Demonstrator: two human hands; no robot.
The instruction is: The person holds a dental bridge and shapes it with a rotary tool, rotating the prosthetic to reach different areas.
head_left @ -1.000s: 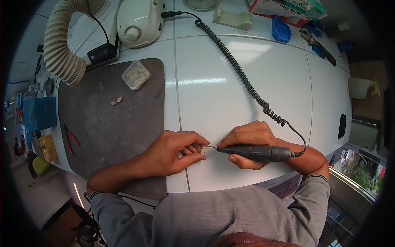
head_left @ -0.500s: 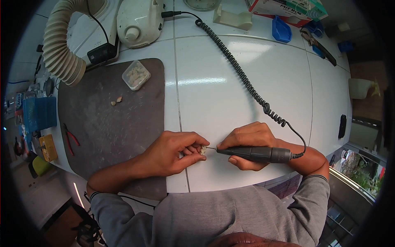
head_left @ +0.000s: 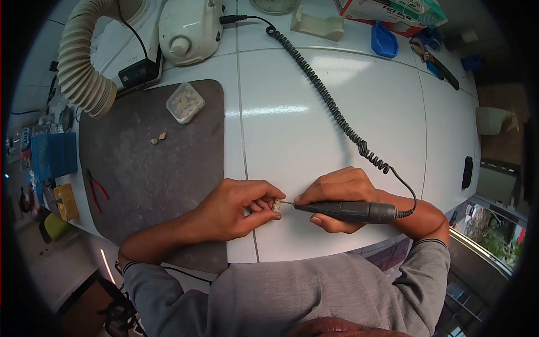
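Your right hand (head_left: 347, 186) is gripping the dark handpiece (head_left: 348, 211), fingers curled round its probably stiff, weighty barrel. Just beside it, your left hand (head_left: 233, 209) is pinching a small pale piece (head_left: 277, 206) in closed fingertips, likely light and brittle, best held by its edges.

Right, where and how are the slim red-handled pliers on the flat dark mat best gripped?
Probably across both red handles, coming from the side nearest the person: the pliers lie with their dark nose pointing away, handles spread open.
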